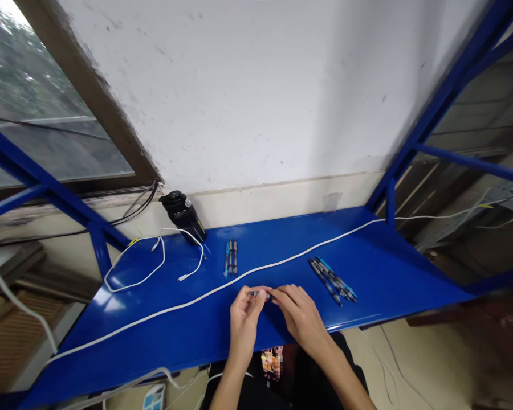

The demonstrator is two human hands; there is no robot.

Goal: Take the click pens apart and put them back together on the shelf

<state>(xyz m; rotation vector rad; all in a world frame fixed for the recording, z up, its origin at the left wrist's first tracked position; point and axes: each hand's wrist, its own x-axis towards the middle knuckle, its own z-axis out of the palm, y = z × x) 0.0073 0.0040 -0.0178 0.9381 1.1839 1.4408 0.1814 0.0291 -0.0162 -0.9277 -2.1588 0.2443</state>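
Observation:
Between my two hands, over the front of the blue table [179,336], is a dark pen [253,293]. My left hand [244,313] is closed round the pen's body, thumb on top. The fingertips of my right hand [297,310] pinch at the pen's right end; they hide most of that end. Beyond my left hand three pens [231,257] lie side by side, one of them light blue and the others dark. Right of my right hand lies a loose bunch of several pens [332,280], dark and blue.
A white cable [277,263] crosses the table from left to right, just beyond my hands. At the back left a black bottle [183,216] stands by the wall, near a looped white charging cable [132,287]. Blue frame posts [391,199] rise at both ends.

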